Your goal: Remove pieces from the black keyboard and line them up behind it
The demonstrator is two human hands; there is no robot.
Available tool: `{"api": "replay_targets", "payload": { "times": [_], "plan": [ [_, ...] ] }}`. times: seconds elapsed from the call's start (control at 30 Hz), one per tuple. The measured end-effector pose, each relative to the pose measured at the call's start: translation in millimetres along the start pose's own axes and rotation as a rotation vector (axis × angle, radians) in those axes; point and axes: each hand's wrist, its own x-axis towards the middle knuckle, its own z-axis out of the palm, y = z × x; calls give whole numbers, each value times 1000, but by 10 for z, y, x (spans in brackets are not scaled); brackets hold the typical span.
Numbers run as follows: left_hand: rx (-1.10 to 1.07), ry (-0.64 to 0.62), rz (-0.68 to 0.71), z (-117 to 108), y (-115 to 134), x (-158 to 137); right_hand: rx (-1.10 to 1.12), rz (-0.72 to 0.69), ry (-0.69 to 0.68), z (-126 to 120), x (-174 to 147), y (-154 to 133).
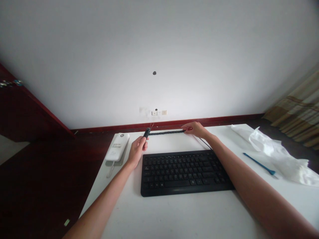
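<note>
A black-handled wire keycap puller (147, 133) is gripped in my left hand (138, 149), its thin metal prongs pointing up and away. My right hand (195, 129) reaches across to the far side of the table. Its fingertips are pinched together on a small dark keycap (184, 131) at the right end of a line of black keycaps (166, 132) along the far edge. Between my arms lies a black keyboard (179, 171), its right end partly covered by my right forearm. A thin black cable (205, 143) runs from behind it.
On the left of the white table (159, 215) lies a white power bank (118, 147) with a short cable. To the right are a blue brush-like tool (259, 163) and a crumpled white plastic bag (271, 151). Wall sockets (159, 113) are beyond the far edge.
</note>
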Motion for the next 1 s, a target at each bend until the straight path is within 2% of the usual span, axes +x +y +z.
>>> {"api": "replay_targets", "payload": {
  "times": [0.13,0.23,0.33,0.47,0.63,0.73,0.8,0.83,0.9,0.93,1.0],
  "plan": [
    [99,-30,39,-18,-27,-2,-9,-3,-1,-22,-13,-13],
    [331,-19,103,-76,-40,6,-11,-17,47,-84,-30,-73],
    [559,-77,186,-152,-37,16,-38,-49,114,-202,-47,-259],
    [708,-166,267,-197,-25,17,-67,-76,162,-404,-132,-756],
    [826,-227,288,-216,-23,1,-27,-181,172,-595,-494,-1663],
    [808,-264,268,-252,-34,23,47,-214,71,-661,-870,-2243],
    [766,-278,274,-243,18,63,62,-262,-64,-651,-1228,-2540],
    [745,-271,288,-219,82,78,78,-292,-175,-610,-1456,-2632],
    [699,-218,340,-142,308,49,101,-325,-395,-428,-2017,-2665],
    [680,-178,369,-101,461,-21,100,-309,-460,-284,-2343,-2605],
    [573,-179,375,-64,794,-322,75,-223,-466,76,-3026,-2374]
  ]
}}
